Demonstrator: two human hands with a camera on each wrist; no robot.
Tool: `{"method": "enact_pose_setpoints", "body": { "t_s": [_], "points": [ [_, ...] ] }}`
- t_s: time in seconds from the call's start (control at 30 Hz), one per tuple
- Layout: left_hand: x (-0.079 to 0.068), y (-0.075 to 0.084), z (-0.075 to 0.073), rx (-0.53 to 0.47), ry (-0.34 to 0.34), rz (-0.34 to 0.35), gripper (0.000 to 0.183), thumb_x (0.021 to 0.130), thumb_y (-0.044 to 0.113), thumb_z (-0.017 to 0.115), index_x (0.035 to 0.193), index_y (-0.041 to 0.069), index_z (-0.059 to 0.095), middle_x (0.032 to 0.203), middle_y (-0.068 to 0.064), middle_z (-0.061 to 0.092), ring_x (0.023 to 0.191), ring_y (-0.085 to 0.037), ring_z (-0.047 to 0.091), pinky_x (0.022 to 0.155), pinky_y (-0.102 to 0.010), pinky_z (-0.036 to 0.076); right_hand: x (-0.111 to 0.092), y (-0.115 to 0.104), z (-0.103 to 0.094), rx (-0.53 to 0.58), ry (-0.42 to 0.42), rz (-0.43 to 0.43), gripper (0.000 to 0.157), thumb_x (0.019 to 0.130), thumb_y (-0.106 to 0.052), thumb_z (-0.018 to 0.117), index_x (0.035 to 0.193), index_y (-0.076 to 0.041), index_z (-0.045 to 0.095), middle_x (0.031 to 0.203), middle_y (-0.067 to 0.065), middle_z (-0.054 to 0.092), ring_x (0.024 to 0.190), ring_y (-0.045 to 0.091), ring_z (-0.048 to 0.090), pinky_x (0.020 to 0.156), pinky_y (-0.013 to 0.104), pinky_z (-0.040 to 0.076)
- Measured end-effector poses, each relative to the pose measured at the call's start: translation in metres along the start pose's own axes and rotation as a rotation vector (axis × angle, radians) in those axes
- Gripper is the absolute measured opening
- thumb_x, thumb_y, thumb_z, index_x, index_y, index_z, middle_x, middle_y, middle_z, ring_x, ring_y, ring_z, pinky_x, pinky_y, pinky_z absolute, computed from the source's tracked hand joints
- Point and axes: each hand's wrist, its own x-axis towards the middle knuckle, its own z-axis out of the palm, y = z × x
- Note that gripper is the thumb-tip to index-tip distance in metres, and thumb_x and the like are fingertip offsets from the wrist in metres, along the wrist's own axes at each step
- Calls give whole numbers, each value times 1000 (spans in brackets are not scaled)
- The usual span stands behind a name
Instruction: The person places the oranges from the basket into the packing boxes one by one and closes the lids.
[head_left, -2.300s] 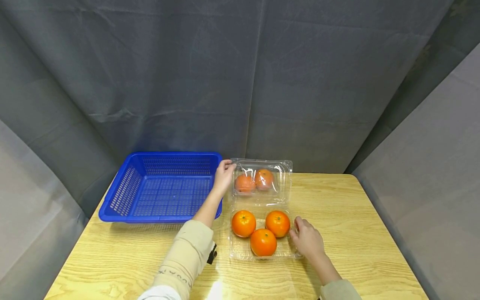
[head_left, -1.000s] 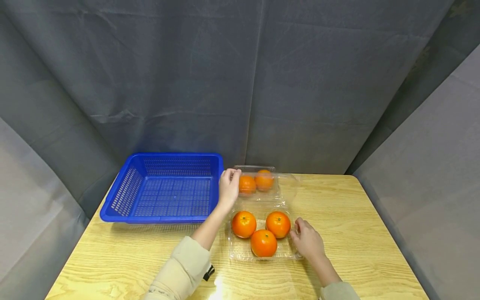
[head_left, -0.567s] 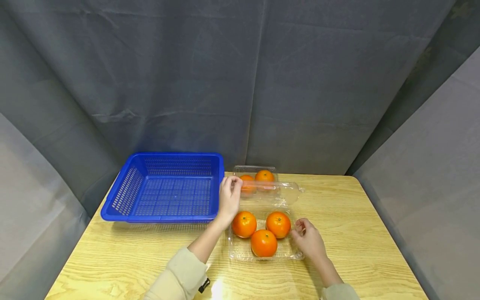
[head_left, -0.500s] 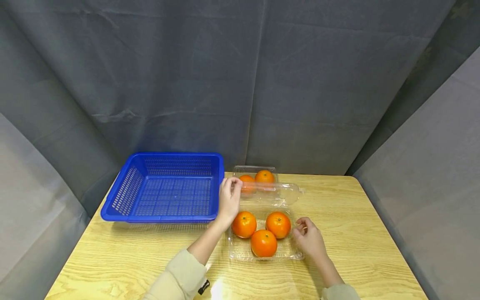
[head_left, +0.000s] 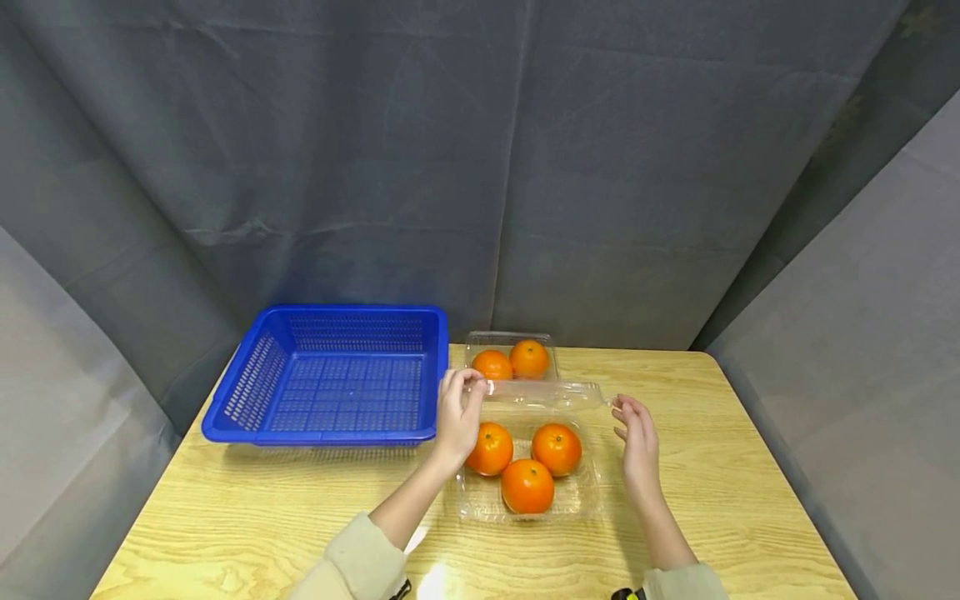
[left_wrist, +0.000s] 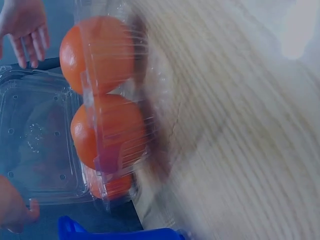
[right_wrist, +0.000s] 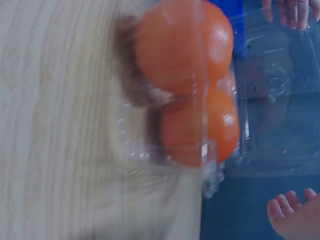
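A clear plastic clamshell box (head_left: 577,498) lies on the table with three oranges (head_left: 528,486) in its base. Its hinged lid (head_left: 543,394) stands raised nearly edge-on behind the fruit in the head view. My left hand (head_left: 459,417) pinches the lid's left edge between thumb and fingers. At the lid's right corner, my right hand (head_left: 640,442) is held up with fingers loosely extended, fingertips right at the edge. The left wrist view shows the right hand (left_wrist: 25,27) with straight fingers beyond the lid (left_wrist: 37,135). Oranges (right_wrist: 170,47) look blurred in the right wrist view.
A blue plastic basket (head_left: 322,437) stands left of the box, close to my left hand. Behind the lid sits another clear container (head_left: 480,337) with two oranges (head_left: 529,359). The wooden table (head_left: 720,500) ends at a grey curtain (head_left: 600,208).
My left hand has swung the lid up from lying back and drawn it toward the fruit. My right hand has left the base's right side and risen to the lid's right corner.
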Motion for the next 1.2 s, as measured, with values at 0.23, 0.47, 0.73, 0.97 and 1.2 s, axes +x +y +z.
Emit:
{"method": "enact_pose_setpoints", "body": {
  "t_s": [0.23,0.47,0.73,0.97,1.2],
  "points": [
    [-12,-2,-3,14,-14,67,20,89,16,49,98,0,57,99,-9,53,97,-23,48,84,-36,38,-7,-15,7,-11,-73,1,52,100,-34,24,129,6,41,131,18,43,115,18,40,101,40,31],
    [-24,-3,-2,30,-23,137,17,85,14,49,97,5,56,100,-8,54,97,-23,46,82,-36,37,-19,-9,13,-149,-24,-60,46,99,-29,34,127,6,45,129,23,47,121,32,41,102,45,30],
    [-38,-7,-3,46,-11,235,19,81,8,47,96,0,55,99,-9,52,97,-25,46,83,-37,36,-34,8,13,-138,15,-91,40,99,-24,35,127,3,45,129,18,48,120,25,42,98,24,32],
    [-57,-19,-7,72,-52,341,23,78,9,44,97,0,53,105,-11,49,99,-26,44,76,-32,41,-48,26,13,-99,2,-161,36,99,-16,34,129,3,42,133,16,44,126,24,36,91,2,27],
    [-70,-38,-11,117,-81,542,25,81,11,44,101,-1,51,105,-13,49,98,-27,45,86,-36,38,-56,49,13,-66,33,-282,34,97,-6,36,128,4,43,131,17,47,118,11,45,92,7,32]
  ]
}}
